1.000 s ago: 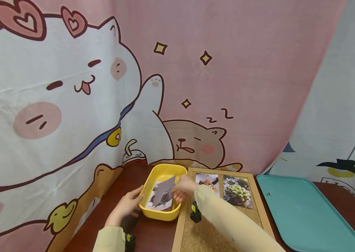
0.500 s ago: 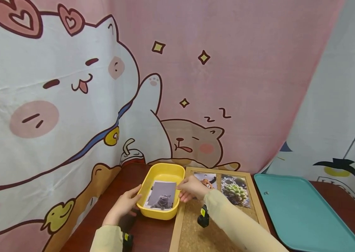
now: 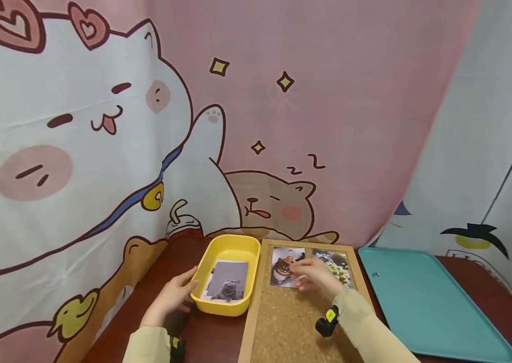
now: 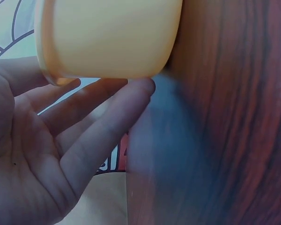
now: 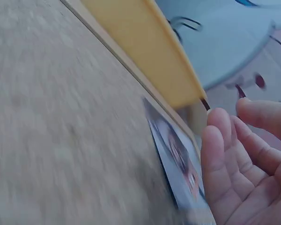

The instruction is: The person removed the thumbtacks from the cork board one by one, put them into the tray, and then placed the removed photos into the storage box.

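A yellow plastic basin (image 3: 248, 297) stands on the table, with several photo cards inside. The top card (image 3: 226, 275) shows a grey cat. At the basin's left side, my left hand (image 3: 171, 297) holds the rim, thumb over the edge and fingers against the outer wall (image 4: 107, 42). My right hand (image 3: 319, 277) is above a framed corkboard (image 3: 301, 317), in front of two photos on it. One is a tabby cat photo (image 3: 278, 272) with a pin at its top; the other is a succulent photo (image 3: 339, 269), partly hidden. The right fingers are loosely bent, with nothing visible between them.
A teal tray (image 3: 437, 302) lies to the right of the corkboard, with a small shiny piece (image 3: 376, 274) near its upper left corner. The basin stands close against the board's wooden frame (image 3: 252, 322). A printed curtain (image 3: 351, 126) hangs behind the table.
My right hand has let the grey cat photo drop flat into the basin and moved right, over the corkboard. The left hand has stayed on the basin. The view has turned slightly right.
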A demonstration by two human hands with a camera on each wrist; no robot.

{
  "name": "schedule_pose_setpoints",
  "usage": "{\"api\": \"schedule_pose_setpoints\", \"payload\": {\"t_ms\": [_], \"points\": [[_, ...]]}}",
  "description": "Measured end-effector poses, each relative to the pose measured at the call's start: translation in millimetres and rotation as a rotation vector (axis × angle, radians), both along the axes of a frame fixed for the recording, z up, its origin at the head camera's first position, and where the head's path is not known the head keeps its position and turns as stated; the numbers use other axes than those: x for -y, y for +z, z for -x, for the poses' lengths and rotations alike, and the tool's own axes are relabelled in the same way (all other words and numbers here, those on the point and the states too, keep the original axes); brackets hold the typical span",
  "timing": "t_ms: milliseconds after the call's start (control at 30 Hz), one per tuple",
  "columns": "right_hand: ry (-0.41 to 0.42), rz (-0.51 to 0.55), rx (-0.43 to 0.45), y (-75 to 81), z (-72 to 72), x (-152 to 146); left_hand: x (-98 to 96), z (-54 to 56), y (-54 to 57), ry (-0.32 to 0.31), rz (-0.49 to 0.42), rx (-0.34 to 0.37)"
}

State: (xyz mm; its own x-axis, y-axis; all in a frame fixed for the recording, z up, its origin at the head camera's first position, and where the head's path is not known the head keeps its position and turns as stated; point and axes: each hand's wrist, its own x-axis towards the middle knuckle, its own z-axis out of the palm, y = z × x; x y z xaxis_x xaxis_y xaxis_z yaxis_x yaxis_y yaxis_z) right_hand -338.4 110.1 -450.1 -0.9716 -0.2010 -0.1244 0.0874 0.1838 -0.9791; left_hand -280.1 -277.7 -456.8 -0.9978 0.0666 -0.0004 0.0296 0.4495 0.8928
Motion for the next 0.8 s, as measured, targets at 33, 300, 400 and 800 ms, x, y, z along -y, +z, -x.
{"api": "schedule_pose_setpoints", "payload": {"t_ms": [33,300,400,800], "points": [[-0.028,0.019,0.014,-1.0,-0.9,-8.0,0.4,0.1,-0.3,-0.001,0.001,0.000],[-0.114,0.166,0.087,-9.4,-7.5,-68.1,-0.2,1.3,0.6,-0.003,0.013,0.021],[-0.111,0.213,0.101,-15.8,-9.3,-83.1,-0.3,1.1,1.4,0.011,0.014,0.018],[-0.145,0.405,0.101,-41.5,-14.1,-100.7,1.6,6.1,-5.0,0.020,0.059,0.012]]}}
